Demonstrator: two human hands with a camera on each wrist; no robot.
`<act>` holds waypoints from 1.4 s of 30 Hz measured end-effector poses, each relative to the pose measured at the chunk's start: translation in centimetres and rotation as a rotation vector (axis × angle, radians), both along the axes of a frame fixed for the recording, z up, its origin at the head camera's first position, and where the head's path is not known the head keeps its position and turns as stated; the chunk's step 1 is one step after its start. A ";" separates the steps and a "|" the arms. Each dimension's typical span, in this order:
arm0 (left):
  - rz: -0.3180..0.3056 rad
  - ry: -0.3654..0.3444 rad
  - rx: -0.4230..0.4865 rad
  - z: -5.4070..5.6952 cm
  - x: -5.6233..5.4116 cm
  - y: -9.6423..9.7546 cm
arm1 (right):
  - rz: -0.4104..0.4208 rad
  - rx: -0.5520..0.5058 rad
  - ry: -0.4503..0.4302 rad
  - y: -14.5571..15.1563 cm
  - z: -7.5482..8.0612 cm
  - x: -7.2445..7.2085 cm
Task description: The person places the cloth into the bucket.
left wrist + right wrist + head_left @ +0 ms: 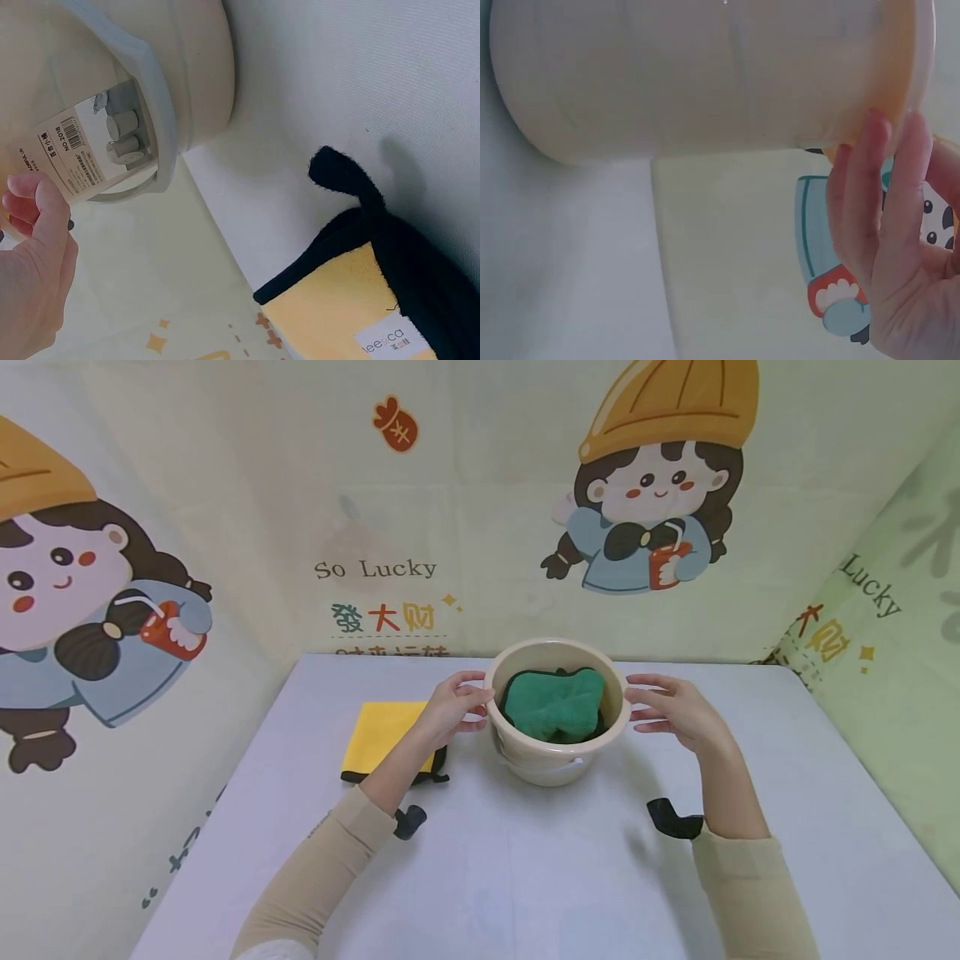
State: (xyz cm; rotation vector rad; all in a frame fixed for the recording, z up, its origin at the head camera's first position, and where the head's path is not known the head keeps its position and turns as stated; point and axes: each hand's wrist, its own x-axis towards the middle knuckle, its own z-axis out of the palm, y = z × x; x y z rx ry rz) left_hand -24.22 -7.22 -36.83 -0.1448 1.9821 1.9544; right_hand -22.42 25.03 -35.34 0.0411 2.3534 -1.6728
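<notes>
A cream plastic bucket (525, 752) stands upright at the back of the white table. Inside it lies a bunched green cloth (553, 706) with dark edging. My left hand (455, 706) is at the left side of the rim, fingertips touching it. On the opposite side, the extended fingers of my right hand (675, 706) touch the rim; the right wrist view shows these fingertips (911, 131) against it. A printed label (82, 146) and the lowered handle (161, 105) appear on the bucket in the left wrist view.
A folded yellow cloth (382, 731) with black edging and a loop lies left of the bucket, partly behind my left forearm. A patterned curtain (487, 527) rises behind the table and along its sides. Black wrist mounts (675, 820) stick out from both sleeves.
</notes>
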 end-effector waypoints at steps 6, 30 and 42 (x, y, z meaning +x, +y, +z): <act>-0.003 -0.005 -0.003 0.0 0.0 0.2 | 0.003 -0.065 -0.037 0.2 -0.6 -0.4; -0.209 1.188 -1.354 -3.8 1.0 -6.9 | 0.055 -0.056 -0.007 0.0 -0.3 -0.3; -0.428 1.031 -1.524 -6.5 1.6 -11.1 | 0.071 -0.035 -0.012 0.3 -0.5 -0.4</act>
